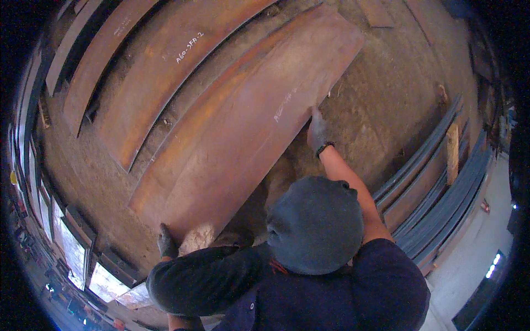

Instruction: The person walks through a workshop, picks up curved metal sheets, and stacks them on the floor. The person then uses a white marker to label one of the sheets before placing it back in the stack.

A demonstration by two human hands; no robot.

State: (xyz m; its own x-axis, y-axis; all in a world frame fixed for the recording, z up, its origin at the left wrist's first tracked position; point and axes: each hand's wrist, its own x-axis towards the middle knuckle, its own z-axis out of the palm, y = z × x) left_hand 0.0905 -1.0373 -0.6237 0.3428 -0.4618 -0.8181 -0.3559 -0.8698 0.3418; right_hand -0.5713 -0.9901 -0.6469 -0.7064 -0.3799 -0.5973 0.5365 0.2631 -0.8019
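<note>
Clearly, the left hand (165, 241) and right hand (318, 131) gripped the big metal sheet (232, 143) by its edges. Grabbing looked done; letting go was not.

White handwriting (190, 48) is marking an upper-left plate (165, 83). Fainter lettering (285, 105) is crossing the central plate (237, 129). Blurred writing (122, 23) is marking a strip (105, 52) farther left.

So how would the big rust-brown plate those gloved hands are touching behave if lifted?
The rust-brown plate looks like steel, so it's probably heavy. Its long, thin shape suggests it could flex slightly. The rusty-looking surface seems unlikely to be very slippery.
</note>
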